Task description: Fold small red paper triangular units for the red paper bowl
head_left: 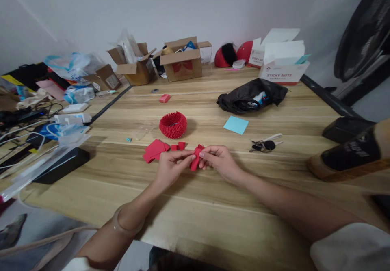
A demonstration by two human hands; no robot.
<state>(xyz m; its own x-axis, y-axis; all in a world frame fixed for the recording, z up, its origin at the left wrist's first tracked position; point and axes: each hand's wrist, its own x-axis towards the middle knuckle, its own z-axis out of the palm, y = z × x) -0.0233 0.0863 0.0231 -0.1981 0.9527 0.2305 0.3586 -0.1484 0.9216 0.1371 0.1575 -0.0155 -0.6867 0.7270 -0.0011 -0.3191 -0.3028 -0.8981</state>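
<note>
Between my two hands is a folded strip of red paper (195, 163), held above the wooden table (219, 218). My left hand (173, 166) pinches its left side between thumb and finger. From the right, my right hand (219, 161) grips the same piece, fingers curled behind it. A stack of flat red paper (154, 150) lies to the left of my left hand. Two small folded red pieces (181, 145) rest just beyond the fingers. Farther back stands a round red bowl (173, 125) built of many folded paper pieces.
A blue paper square (236, 124), keys (264, 145) and a black bag (251, 96) lie to the right. A brown bottle (350, 153) is at the far right. Open cardboard boxes (183, 66) line the back. A black case (62, 165) and cables are at left.
</note>
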